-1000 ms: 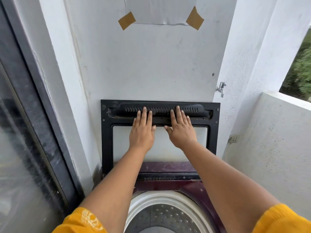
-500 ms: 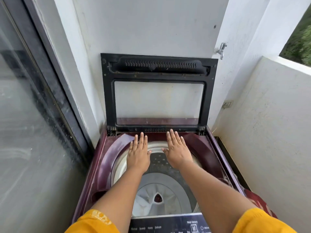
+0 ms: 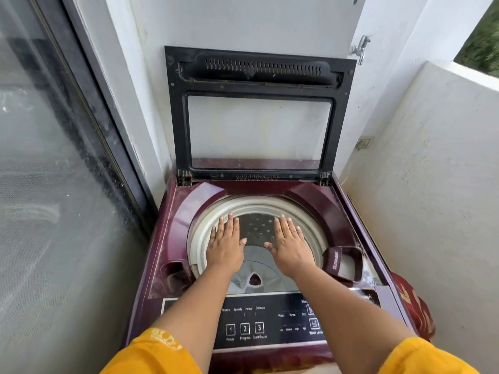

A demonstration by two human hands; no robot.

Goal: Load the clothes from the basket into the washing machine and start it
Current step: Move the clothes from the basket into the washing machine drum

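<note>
maroon top-load washing machine [image 3: 167,238] stands in narrow corner. black-framed lid [image 3: 259,112] with clear window stands upright, open, leaning back against wall. round drum [image 3: 256,228] open, pale rim, perforated metal wall, grey pulsator at bottom; no clothes seen inside. black control panel [image 3: 270,319] along front edge, buttons marked 1, 2, 3. detergent drawer [image 3: 341,263] at front right of opening.

home balcony laundry corner: top-load washing machine [image 3: 259,265] wedged between glass sliding door [image 3: 54,184] and low white parapet wall [image 3: 432,184], wall tap [image 3: 360,48], greenery outside [image 3: 480,36]
</note>
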